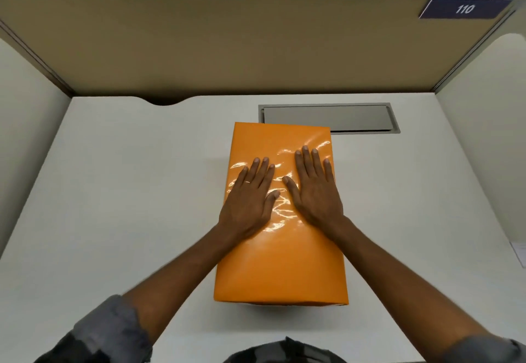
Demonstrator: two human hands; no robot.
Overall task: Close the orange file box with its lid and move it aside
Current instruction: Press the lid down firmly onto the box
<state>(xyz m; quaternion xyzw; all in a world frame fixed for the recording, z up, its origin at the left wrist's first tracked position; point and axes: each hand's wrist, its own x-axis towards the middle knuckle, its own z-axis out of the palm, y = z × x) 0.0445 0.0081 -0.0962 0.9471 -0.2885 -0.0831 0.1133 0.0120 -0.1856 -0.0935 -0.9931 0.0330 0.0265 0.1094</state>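
The orange file box (280, 265) stands in the middle of the white desk (128, 206), its glossy orange lid covering the top. My left hand (250, 200) lies flat on the lid's left half, fingers spread, a ring on one finger. My right hand (316, 189) lies flat on the lid's right half, fingers pointing away from me. Both palms rest on the lid and grip nothing. The box's inside is hidden under the lid.
A grey cable hatch (358, 119) is set into the desk just behind the box on the right. A tan partition (227, 43) closes the back, with a "110" sign (464, 8) at its upper right. White side panels flank the desk.
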